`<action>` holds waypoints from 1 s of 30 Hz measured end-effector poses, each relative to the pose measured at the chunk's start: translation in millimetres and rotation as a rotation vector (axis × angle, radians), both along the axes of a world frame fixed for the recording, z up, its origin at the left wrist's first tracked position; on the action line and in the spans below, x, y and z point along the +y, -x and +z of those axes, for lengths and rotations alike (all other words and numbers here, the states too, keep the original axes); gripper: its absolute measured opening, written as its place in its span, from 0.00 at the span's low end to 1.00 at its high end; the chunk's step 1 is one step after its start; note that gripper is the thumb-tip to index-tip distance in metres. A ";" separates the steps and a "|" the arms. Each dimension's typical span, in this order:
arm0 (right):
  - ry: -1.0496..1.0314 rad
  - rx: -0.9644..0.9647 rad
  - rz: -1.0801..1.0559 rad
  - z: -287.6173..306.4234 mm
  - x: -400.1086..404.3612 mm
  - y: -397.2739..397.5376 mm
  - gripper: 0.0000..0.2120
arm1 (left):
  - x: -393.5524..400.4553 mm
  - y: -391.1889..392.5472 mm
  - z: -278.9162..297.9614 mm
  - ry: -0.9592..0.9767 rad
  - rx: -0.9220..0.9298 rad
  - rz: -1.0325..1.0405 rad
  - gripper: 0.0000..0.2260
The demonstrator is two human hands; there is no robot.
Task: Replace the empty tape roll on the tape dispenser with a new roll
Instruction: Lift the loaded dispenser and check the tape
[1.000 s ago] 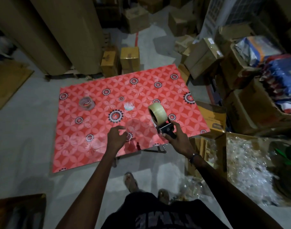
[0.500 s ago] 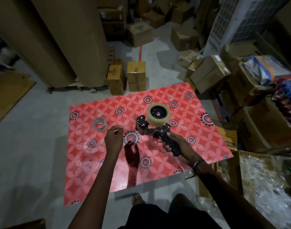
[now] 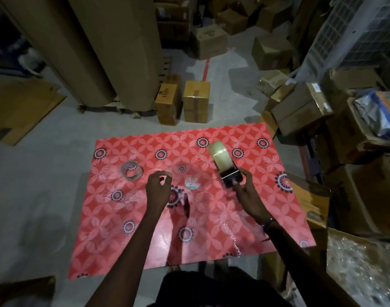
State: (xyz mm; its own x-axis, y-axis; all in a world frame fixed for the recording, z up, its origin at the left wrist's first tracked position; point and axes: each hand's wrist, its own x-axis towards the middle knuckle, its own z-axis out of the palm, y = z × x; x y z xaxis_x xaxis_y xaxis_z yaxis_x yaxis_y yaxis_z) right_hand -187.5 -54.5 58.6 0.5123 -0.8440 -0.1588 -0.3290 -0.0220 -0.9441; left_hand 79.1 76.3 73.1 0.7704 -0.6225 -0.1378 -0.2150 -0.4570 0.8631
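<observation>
My right hand (image 3: 245, 189) grips the black tape dispenser (image 3: 230, 178) by its handle above the red patterned table (image 3: 211, 229). A full clear tape roll (image 3: 220, 155) sits on the dispenser, seen edge-on. My left hand (image 3: 157, 189) hovers over the table's middle with thumb and fingertips pinched together; nothing visible is in it. The empty tape roll (image 3: 132, 170), a thin brownish ring, lies flat on the table to the left of my left hand. A small crumpled bit of tape (image 3: 191, 182) rests on the table between my hands.
Big brown paper rolls (image 3: 114, 47) stand behind the table on the left. Two cardboard boxes (image 3: 183, 103) sit just beyond its far edge. Stacked boxes (image 3: 300, 107) and a bin of plastic wrap (image 3: 356, 267) crowd the right side. Grey floor lies to the left.
My right hand turned the dispenser from side-on to edge-on and shifted it right. My left hand stayed pinched over the table's middle. The camera view shifted.
</observation>
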 end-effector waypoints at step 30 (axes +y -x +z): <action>0.339 0.496 -0.136 -120.6 -34.6 35.0 0.27 | -22.9 0.2 -61.9 -0.456 -0.391 -0.358 0.29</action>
State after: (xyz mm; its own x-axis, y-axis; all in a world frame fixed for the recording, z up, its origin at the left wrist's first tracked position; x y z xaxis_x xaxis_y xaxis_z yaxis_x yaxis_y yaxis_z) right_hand -222.5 -89.1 -62.0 0.3307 -0.9417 -0.0619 -0.7481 -0.2216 -0.6254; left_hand 78.9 53.4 11.2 0.5748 -0.7934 -0.2006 -0.6758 -0.5984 0.4303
